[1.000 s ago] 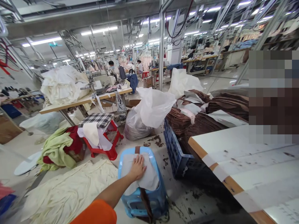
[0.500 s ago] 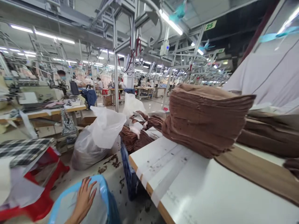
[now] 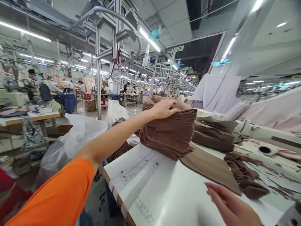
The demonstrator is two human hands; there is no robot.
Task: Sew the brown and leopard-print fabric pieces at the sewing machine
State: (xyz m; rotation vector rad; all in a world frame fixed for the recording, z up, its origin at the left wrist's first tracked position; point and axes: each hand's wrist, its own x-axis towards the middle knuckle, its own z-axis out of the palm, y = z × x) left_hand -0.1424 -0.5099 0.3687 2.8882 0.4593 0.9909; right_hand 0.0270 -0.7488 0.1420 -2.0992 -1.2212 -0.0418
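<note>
A tall stack of brown fabric pieces [image 3: 168, 135] stands on the white table, its cut edges facing me. On its top front edge lies my left hand [image 3: 164, 109], touching the upper layers with thumb and fingers apart. My right hand [image 3: 228, 202] hovers low over the table at the right, slightly blurred, fingers loosely extended and nothing visible in them. Closest to it is a flat brown fabric panel [image 3: 209, 168], spread on the table beside the stack. A bunched dark brown fabric piece [image 3: 246, 175] lies further right.
The white table [image 3: 141, 188] has taped strips and lint along its left edge. Behind the panel lie more folded brown pieces [image 3: 211, 133], beside a white sewing machine [image 3: 268, 147]. A translucent plastic bag [image 3: 82, 128] stands on the floor at left.
My left hand has gone from above the blue bin up to the top of the fabric stack. My right hand has come into view. The view has swung right.
</note>
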